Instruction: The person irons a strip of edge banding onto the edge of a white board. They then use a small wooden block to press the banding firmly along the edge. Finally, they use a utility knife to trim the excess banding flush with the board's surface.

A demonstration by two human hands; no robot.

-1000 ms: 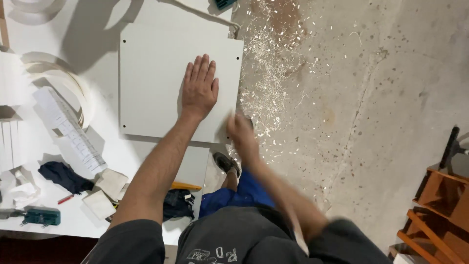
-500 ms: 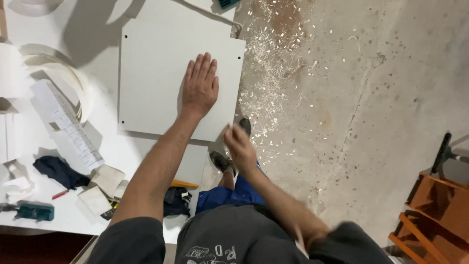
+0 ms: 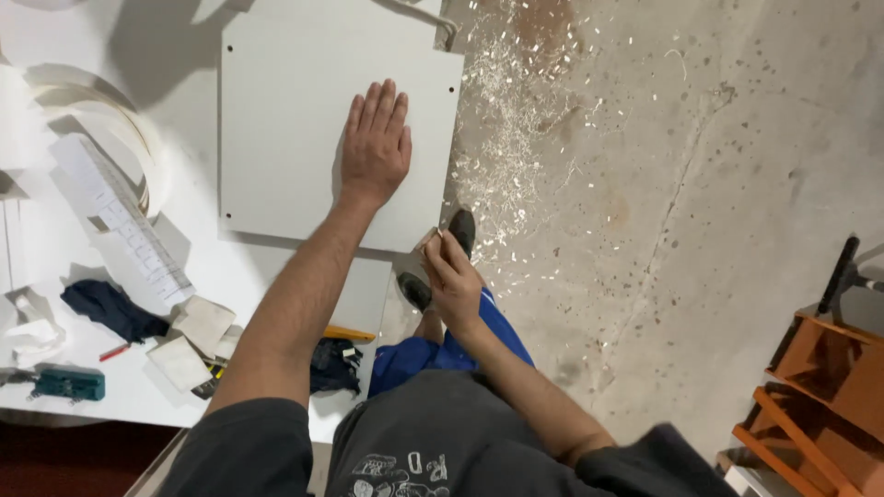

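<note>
White panel (image 3: 285,120) edge overhanging, left hand (image 3: 376,145) flat

Smooth matt white laminate panel (image 3: 295,120); rough speckled concrete floor (image 3: 700,230) with pale wood shavings (image 3: 516,138).

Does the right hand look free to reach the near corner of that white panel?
Probably yes. The right hand hovers just beside the white panel's near right corner, pinching a small block, with nothing between them. The left hand lies flat farther up the panel.
</note>
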